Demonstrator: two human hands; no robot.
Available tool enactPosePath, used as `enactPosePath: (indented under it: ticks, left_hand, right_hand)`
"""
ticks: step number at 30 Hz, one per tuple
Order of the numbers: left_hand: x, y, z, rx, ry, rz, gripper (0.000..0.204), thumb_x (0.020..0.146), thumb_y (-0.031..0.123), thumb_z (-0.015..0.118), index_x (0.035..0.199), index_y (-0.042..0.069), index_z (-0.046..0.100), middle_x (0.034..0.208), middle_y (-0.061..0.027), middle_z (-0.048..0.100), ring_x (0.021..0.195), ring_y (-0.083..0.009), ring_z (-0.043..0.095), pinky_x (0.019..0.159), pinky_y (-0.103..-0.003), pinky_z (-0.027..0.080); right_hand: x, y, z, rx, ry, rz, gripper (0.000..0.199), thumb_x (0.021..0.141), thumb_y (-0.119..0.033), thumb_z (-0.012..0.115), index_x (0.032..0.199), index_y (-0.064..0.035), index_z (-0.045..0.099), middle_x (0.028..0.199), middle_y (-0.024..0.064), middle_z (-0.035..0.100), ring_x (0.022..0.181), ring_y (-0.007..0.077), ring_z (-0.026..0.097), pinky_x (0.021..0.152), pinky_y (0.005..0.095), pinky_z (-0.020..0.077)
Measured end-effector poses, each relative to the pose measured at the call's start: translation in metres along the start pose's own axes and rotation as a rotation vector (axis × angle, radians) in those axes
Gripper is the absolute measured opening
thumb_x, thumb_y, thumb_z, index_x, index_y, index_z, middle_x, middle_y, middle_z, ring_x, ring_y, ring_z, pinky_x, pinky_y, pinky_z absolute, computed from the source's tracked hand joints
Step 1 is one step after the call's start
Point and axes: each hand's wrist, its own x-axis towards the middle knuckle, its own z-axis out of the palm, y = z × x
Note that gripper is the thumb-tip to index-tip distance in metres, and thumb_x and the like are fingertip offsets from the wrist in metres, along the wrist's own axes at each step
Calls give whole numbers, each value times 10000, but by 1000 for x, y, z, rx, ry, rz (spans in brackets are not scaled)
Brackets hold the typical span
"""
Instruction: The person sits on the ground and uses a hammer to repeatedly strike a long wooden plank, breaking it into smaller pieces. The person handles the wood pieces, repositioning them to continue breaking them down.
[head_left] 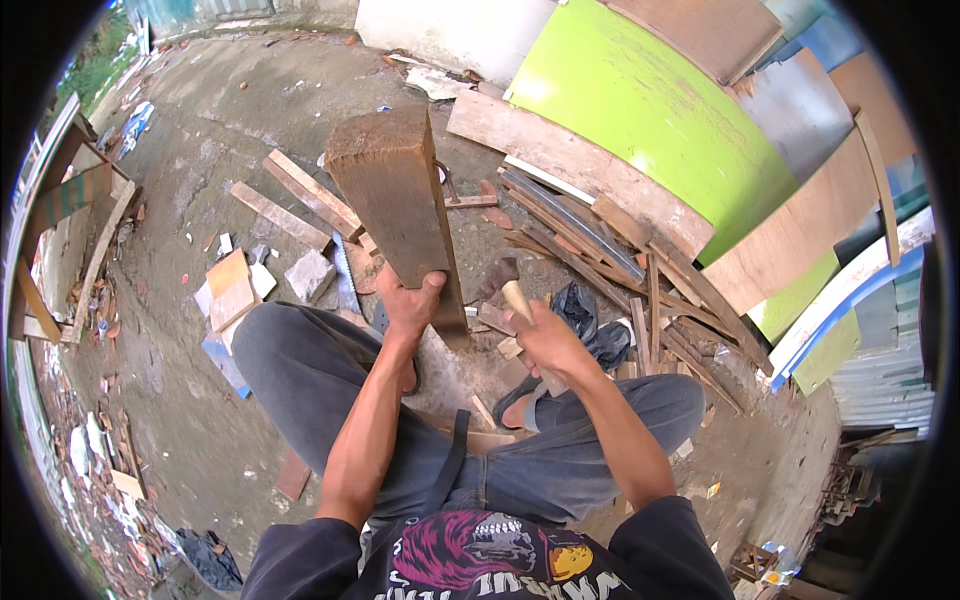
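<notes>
Farther out, beyond the right hand (547,343), stands a lime-green panel (640,120). The left hand (408,303) clasps a thick wooden beam (392,200) that extends ahead of it. Black plastic (608,344) lies beside the right hand, which grips a hatchet-like tool (514,294).

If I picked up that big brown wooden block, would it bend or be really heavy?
The wooden block would probably stay stiff, because it looks thick and straight-edged. It's likely heavy, since it's much bulkier than the left hand holding it. It probably wouldn't be very slippery, as its end looks rough.
</notes>
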Motion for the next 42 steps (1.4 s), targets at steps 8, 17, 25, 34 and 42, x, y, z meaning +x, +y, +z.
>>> enactPosePath:
  ticks: [8,17,25,34,42]
  left_hand:
    - [8,-26,-16,57,-32,-91,833,879,754,429,991,-47,625,952,-77,660,894,-211,604,782,-343,475]
    - [30,-56,-47,-382,192,-356,760,973,680,236,1392,70,408,1241,-74,546,1134,-184,508,1000,-350,403]
    - [37,-85,-65,-484,343,-481,920,775,910,225,983,72,545,758,-91,576,604,-259,594,572,-410,538]
    - [37,-37,-36,-516,48,-465,963,736,939,229,855,32,529,661,-114,541,509,-269,572,496,-422,541]
    - [39,-31,-34,-636,122,-533,965,753,929,215,840,22,534,651,-121,536,494,-294,563,479,-428,531]
  right_hand:
    - [-31,-31,-41,413,159,-74,326,1005,-376,523,1034,-55,482,686,-7,467,437,80,451,359,252,382]
    - [7,37,47,801,216,82,266,954,-309,627,980,-73,507,636,-2,473,428,107,468,364,279,406]
    - [5,55,85,715,136,13,268,951,-241,616,988,-5,495,645,26,501,392,127,482,333,298,389]
    - [-9,21,59,662,304,-181,289,945,-234,617,1022,18,497,647,41,534,396,114,488,348,283,397]
    - [-6,80,113,501,-208,167,306,937,-228,609,1068,26,499,676,55,542,444,126,513,372,306,432]
